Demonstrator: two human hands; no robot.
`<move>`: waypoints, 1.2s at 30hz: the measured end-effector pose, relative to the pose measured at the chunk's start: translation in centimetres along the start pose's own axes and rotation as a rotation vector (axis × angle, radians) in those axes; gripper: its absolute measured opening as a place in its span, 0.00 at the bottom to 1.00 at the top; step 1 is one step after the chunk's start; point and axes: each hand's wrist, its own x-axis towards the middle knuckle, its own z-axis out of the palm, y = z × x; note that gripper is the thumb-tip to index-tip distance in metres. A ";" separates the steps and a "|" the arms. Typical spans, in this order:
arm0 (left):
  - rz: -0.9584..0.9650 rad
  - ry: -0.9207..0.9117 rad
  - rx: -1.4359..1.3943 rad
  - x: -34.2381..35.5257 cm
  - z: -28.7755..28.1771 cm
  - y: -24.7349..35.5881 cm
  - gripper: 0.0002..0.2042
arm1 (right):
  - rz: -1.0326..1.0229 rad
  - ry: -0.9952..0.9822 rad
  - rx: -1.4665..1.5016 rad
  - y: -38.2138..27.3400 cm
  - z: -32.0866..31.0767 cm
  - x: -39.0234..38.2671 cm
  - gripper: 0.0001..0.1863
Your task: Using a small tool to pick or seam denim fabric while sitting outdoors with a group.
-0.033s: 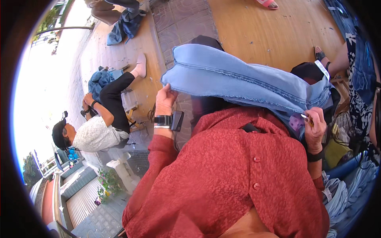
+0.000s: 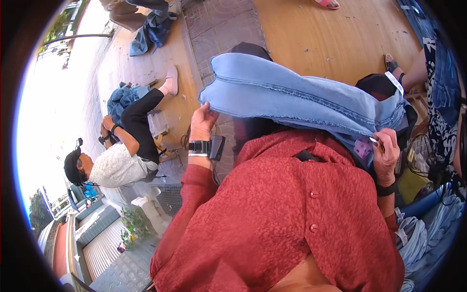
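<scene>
A light blue denim garment [image 2: 272, 92], seams and frayed edges showing, lies stretched across my lap. It looks like a trouser leg turned inside out. At its left end my left hand [image 2: 203, 121] is closed, pinching the hem corner between thumb and fingers. My right hand [image 2: 386, 152] is closed beside the lower seam at the other end. From its fingers pokes a small tool with a shiny metal tip [image 2: 373, 139]; the rest is mostly hidden in the grip. A white tag [image 2: 394, 82] sticks up from the garment's right end. Purple dotted fabric [image 2: 362, 147] shows beside my right hand.
On the left another person [image 2: 116, 163] sits with blue denim [image 2: 124, 101] in their hands. More denim [image 2: 151, 31] hangs by someone at the far left. Someone's sandalled foot [image 2: 391, 63] is at the right. Piled pale blue cloth [image 2: 428, 243] lies at lower right.
</scene>
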 end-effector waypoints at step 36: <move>1.110 -0.789 1.374 -12.1 16.6 -6.2 0.02 | 0.171 0.114 0.067 0.4 0.1 -0.1 0.11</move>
